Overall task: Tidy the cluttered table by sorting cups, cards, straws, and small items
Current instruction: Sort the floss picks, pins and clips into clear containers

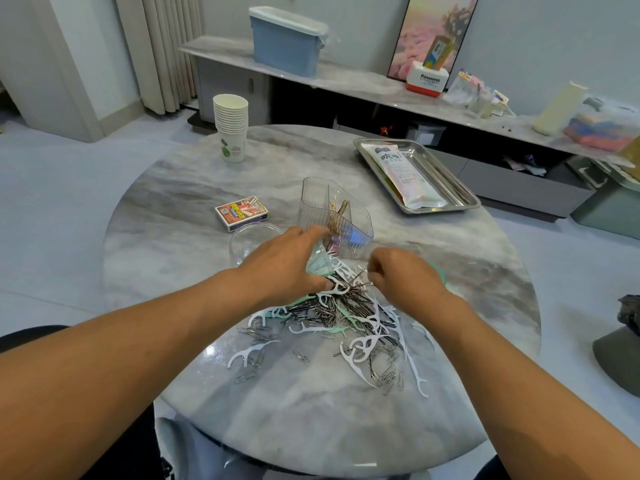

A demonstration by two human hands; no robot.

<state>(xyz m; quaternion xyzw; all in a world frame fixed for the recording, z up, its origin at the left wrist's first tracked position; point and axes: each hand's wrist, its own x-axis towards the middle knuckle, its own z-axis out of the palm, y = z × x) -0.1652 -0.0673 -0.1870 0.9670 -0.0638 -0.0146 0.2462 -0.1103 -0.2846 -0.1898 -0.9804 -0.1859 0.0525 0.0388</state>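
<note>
Heap of small items (346, 320) near the middle of the round marble table (173, 209): white and mint floss picks, dark hairpins, metal paper clips, all tangled, strays spread toward the near edge. Left hand (287, 261) at the heap's far left side, fingers curled round a bunch of mint floss picks (320, 263), fingertips against the clear ribbed container (334, 216). That container stands just behind the heap, a few brownish bits inside. Right hand (401, 275) over the heap's far right, fingers bent inward, pinching; what it holds, cannot tell. A mint-green lid or dish edge shows behind its wrist.

Left of the container: clear round dish (247, 242), partly hidden by the left hand, and a card box (241, 213) just beyond. Paper cup stack (231, 128) at the far left edge. Steel tray (446, 181) far right, carrying a packet of straws (405, 174).
</note>
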